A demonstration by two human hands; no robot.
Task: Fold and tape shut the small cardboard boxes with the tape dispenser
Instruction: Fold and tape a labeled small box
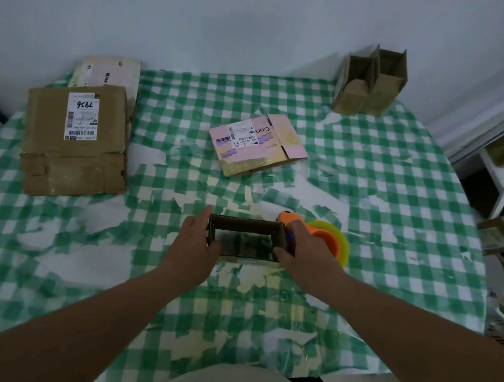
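- we've got both hands on a small open cardboard box (246, 237) near the middle of the counter (404, 184), a bit toward its near edge
- our left hand (198, 241) clamps the box's left wall, thumb over the near corner, fingers along the outside
- our right hand (303, 254) grips the right wall the same way, thumb hooked at the near right corner
- the box stands open upward and we see straight through it to the checked cloth underneath
- the orange tape dispenser (322, 237) with its yellow roll lies just beside the box, behind our right hand
- a flattened pink box (258, 144) lies toward the far edge, well apart from our hands
- a flattened brown box (74, 140) with a white label lies at the left edge, another pale flat one (109, 71) tucked behind it at the far left corner
- two upright open boxes (370, 81) stand touching at the far right corner
- torn tape scraps (252, 278) are stuck all over the cloth
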